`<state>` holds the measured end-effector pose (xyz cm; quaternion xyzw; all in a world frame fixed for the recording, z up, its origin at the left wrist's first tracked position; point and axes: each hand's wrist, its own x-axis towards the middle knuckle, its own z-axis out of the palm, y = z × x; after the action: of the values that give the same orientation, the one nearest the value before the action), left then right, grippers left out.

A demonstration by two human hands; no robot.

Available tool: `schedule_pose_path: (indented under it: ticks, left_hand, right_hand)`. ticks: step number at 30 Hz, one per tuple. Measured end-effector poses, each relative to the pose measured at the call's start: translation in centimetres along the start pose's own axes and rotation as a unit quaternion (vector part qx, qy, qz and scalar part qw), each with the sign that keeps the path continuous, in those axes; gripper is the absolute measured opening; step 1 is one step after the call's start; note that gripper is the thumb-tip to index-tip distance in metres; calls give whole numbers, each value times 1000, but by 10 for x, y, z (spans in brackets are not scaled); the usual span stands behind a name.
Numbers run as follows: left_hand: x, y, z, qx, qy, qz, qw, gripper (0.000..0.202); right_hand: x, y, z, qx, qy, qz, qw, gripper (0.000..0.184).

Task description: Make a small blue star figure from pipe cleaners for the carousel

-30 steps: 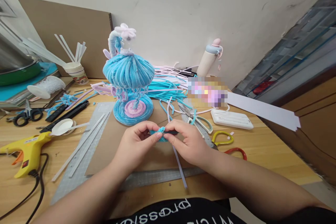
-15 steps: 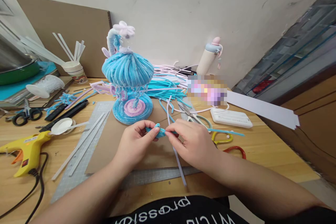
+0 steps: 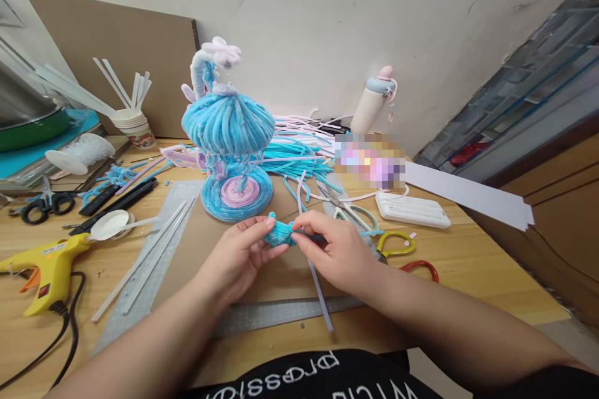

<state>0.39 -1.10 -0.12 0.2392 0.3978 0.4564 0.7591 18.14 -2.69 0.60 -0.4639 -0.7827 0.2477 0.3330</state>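
Observation:
My left hand point(image 3: 238, 254) pinches a small coiled piece of blue pipe cleaner point(image 3: 278, 234) over a brown cardboard sheet point(image 3: 201, 249). My right hand point(image 3: 334, 249) is closed on the loose blue strand coming off the same coil, fingertips touching it from the right. A lilac strip point(image 3: 319, 290) runs down beneath my right hand. Just beyond stands a blue and pink pipe-cleaner sculpture point(image 3: 228, 131) with a domed top and a round base.
A yellow glue gun point(image 3: 44, 268) with a black cord lies at the left. Glue sticks point(image 3: 145, 249), black scissors point(image 3: 44, 202), a paper cup point(image 3: 135, 128) and a heap of blue and pink pipe cleaners point(image 3: 294, 149) surround the work. Pale-handled scissors point(image 3: 355, 215) and a white case point(image 3: 412, 209) sit at right.
The blue coil has turned in my left fingers and looks larger. My right hand drew the loose strand in from the right, back against the coil.

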Motion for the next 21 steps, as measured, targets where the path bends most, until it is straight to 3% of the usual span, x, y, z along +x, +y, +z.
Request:
schedule_pose_path:
  ticks: [6, 9, 13, 16, 21]
  left_hand:
    - [-1, -2, 0, 9, -47, -13, 999, 5]
    - [-1, -3, -1, 26, -33, -13, 999, 5]
    - [0, -3, -3, 58, -9, 27, 998, 10]
    - [-1, -2, -3, 78, -31, 41, 996, 13]
    - [-3, 2, 0, 66, -85, 0, 994, 15]
  right_hand:
    - [0, 3, 1, 0, 21, -19, 1000, 10]
    - [-1, 3, 1, 11, 23, -10, 1000, 9]
    - [1, 2, 1, 77, 14, 56, 995, 7]
    - [6, 2, -2, 180, -29, 118, 976, 9]
    - [14, 5, -10, 313, -135, 162, 926, 16]
